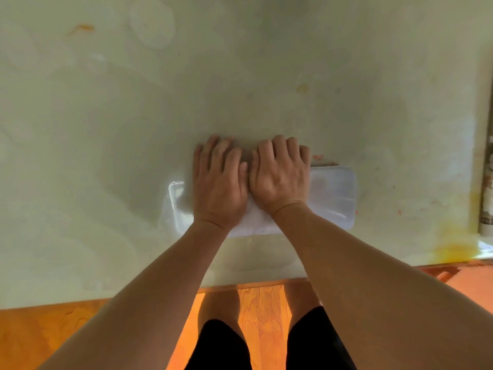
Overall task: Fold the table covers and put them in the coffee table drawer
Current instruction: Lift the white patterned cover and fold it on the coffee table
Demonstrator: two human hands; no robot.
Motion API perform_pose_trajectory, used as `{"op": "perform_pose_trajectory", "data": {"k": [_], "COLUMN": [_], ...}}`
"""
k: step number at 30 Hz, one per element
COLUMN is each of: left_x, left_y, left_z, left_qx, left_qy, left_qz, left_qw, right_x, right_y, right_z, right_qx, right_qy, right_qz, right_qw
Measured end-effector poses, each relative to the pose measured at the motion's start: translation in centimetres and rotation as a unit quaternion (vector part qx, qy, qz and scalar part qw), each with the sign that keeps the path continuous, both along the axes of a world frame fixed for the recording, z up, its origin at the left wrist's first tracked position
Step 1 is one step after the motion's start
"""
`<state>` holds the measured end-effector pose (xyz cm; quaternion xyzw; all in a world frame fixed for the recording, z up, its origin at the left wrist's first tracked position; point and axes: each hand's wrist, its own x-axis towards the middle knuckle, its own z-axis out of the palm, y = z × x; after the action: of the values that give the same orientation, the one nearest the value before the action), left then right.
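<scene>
I am looking down at the pale, stained desk (240,76) and I am seeing both hands lying side by side on a folded clear plastic table cover (333,193), which is sitting near the front edge of the desk, a little right of centre. The left hand (218,182) is resting flat with its fingers spread forward, and the right hand (280,177) is lying just beside it, thumbs nearly touching; both are open, palms down, gripping nothing, only pressing. I am judging that this pressing is there to squeeze air out and set the crease, since slick plastic tends to spring back open once it is let go. The cover is showing past the hands on both sides, more on the right, and its layers are looking milky where they are stacked. I am counting the fold as nearly done, with the stowing not yet begun; no drawer is showing in this view, only the orange wooden floor (261,316) and the person's legs below the desk edge. Orange smears are marking the desk surface here and there
</scene>
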<state>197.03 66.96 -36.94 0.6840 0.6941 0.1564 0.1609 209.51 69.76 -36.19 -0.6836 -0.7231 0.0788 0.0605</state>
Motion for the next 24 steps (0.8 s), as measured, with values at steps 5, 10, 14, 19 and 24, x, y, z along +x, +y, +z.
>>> {"op": "perform_pose_trajectory", "data": {"k": [5,10,14,19,24], "left_x": [-1.2,-0.8,-1.2,-1.2,-1.3], "left_y": [4.0,5.0,5.1,4.7,4.5], "left_z": [0.4,-1.3,-1.9,-1.3,-1.9], "left_qx": [-0.070,-0.023,-0.013,-0.008,0.021], "left_qy": [0.036,0.090,0.103,0.070,0.050], "left_qz": [0.241,0.201,0.204,0.223,0.230], "left_qw": [0.967,0.975,0.973,0.972,0.972], "right_x": [-0.1,-0.2,-0.5,-3.7,-4.0], "right_y": [0.1,-0.1,0.3,-2.3,-3.8], "right_z": [-0.1,-0.2,0.3,3.5,1.4], "right_qx": [0.004,0.001,-0.009,-0.034,-0.073], "right_qy": [0.000,0.004,0.013,0.027,0.050], "right_qz": [0.017,0.026,0.018,-0.018,-0.069], "right_qw": [1.000,1.000,1.000,0.999,0.994]}}
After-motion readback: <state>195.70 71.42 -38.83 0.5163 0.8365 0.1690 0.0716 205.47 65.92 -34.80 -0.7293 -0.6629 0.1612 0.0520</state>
